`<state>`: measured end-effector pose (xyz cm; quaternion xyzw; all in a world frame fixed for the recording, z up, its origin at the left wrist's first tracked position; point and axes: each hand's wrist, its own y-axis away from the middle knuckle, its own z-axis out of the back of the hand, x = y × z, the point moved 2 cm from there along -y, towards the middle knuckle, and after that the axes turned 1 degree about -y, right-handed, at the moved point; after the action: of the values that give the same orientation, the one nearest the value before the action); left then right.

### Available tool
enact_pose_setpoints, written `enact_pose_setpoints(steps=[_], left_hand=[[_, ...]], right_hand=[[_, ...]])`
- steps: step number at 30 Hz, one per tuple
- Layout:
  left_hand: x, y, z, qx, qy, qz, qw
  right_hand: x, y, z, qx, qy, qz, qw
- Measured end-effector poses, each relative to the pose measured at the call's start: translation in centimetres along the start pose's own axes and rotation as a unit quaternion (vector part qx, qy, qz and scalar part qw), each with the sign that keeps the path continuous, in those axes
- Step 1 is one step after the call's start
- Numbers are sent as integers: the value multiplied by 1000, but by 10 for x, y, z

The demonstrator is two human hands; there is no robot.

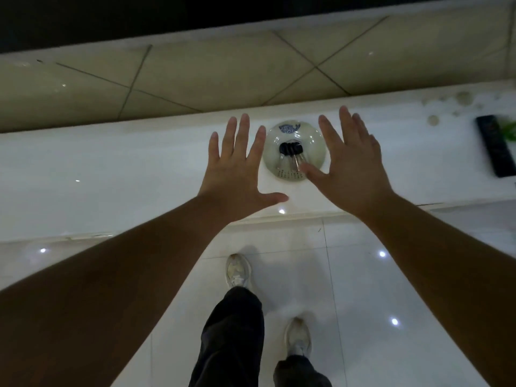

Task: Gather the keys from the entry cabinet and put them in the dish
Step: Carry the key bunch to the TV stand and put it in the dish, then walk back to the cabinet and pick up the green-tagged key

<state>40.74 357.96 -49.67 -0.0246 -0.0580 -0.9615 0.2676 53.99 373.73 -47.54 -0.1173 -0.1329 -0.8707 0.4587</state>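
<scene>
A round white dish (312, 141) with a blue fish pattern sits on the white cabinet top (125, 174). A bunch of keys (291, 153) with black heads lies inside it, blades pointing toward me. My left hand (237, 169) is spread flat just left of the dish, palm down, holding nothing. My right hand (349, 166) is spread on the dish's right side, its thumb over the near rim close to the key blades. Both hands are empty with fingers apart.
A black remote-like object (495, 145) lies at the cabinet's right end beside green leaves (509, 129). Beige tiled wall rises behind the cabinet. My feet in pale shoes (238, 270) stand on glossy white floor tiles below the cabinet's front edge.
</scene>
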Motion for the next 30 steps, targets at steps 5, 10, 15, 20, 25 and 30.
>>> enact_pose_setpoints(steps=[5, 10, 15, 20, 25, 30], left_hand=[[-24, 40, 64, -18, -2, 35, 999], [-52, 82, 127, -60, 1, 64, 996], [-58, 121, 174, -69, 2, 119, 991], [-43, 152, 214, -68, -16, 169, 983], [-18, 188, 247, -95, -14, 205, 974], [15, 240, 266, -103, -19, 258, 960]], right_hand=[[8, 46, 57, -10, 2, 28, 1000], [13, 89, 112, -30, 9, 61, 998], [34, 116, 157, -46, 12, 96, 994], [72, 128, 194, -45, -1, 141, 989], [119, 136, 217, -49, 12, 190, 980], [182, 150, 219, -57, 41, 241, 968]])
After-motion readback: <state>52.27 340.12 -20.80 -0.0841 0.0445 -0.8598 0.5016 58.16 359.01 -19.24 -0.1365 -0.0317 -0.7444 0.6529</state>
